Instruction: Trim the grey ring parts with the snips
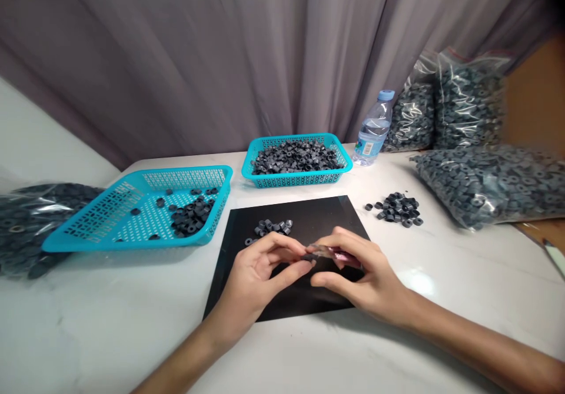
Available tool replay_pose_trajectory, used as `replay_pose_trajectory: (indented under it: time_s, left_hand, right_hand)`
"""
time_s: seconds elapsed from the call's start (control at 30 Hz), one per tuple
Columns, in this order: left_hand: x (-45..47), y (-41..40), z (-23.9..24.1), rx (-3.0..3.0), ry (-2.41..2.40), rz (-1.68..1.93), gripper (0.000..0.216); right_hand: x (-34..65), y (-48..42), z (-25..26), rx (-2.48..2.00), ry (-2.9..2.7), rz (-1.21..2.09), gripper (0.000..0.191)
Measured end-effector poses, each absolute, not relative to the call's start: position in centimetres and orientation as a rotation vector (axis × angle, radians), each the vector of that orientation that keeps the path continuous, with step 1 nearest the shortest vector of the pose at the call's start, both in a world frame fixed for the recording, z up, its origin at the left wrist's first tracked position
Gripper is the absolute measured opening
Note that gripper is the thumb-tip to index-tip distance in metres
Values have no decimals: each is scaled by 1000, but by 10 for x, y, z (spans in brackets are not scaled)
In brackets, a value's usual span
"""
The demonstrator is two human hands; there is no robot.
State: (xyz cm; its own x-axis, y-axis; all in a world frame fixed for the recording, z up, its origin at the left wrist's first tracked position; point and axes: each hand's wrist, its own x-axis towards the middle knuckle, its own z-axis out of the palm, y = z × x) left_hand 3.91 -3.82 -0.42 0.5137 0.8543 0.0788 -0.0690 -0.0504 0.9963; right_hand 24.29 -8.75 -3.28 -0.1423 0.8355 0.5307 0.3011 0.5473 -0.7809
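My left hand (258, 270) pinches a small dark grey ring (309, 257) between thumb and fingertips, over the black mat (300, 297). My right hand (371, 273) is closed around a small tool with a pink handle (344, 257). The tool's thin, shiny tip meets the ring or lies right beside it; its exact kind is hard to make out, as the fingers cover much of it. Beyond my left fingers, a little heap of grey rings (273, 227) lies on the mat.
A turquoise basket (132, 244) at left holds some rings; another turquoise basket (298, 180) behind the mat is full of them. Loose rings (398, 209) lie right of the mat. A water bottle (374, 129) and bags of rings (494, 185) stand at right, another bag (39, 211) far left.
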Motion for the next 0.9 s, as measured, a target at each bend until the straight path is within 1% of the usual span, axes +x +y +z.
replay_pose_trajectory:
  time_s: [0.1, 0.23, 0.33, 0.37, 0.43, 0.5, 0.6, 0.73, 0.9]
  left_hand:
    - [40, -39, -11, 1422, 739, 800, 11]
    - [38, -41, -6, 1586, 854, 731, 13]
    - [29, -36, 7, 2000, 1024, 819, 8]
    - [23, -32, 12, 2148, 1069, 855, 7]
    - [11, -21, 22, 2348, 1169, 821, 13]
    - [0, -10, 29, 2436, 1306, 651, 28]
    - [-11, -1, 36, 2484, 1423, 457, 39]
    - [-13, -3, 36, 2461, 1384, 340, 36]
    - [-15, -6, 29, 2417, 1281, 322, 23]
  right_hand:
    - [238, -87, -34, -974, -1715, 642, 9]
    - [236, -84, -35, -1031, -1707, 646, 12]
    - [251, -72, -35, -1153, -1656, 584, 14]
    - [261, -66, -35, -1236, -1626, 502, 15]
    - [285, -53, -34, -1485, -1609, 217, 14]
    - [310, -43, -32, -1784, -1604, -50, 14]
    - [332, -38, -28, -2153, -1718, -152, 17]
    - [329, -44, -25, -2435, -1840, -293, 22]
    - [321, -46, -28, -2522, -1853, -349, 22]
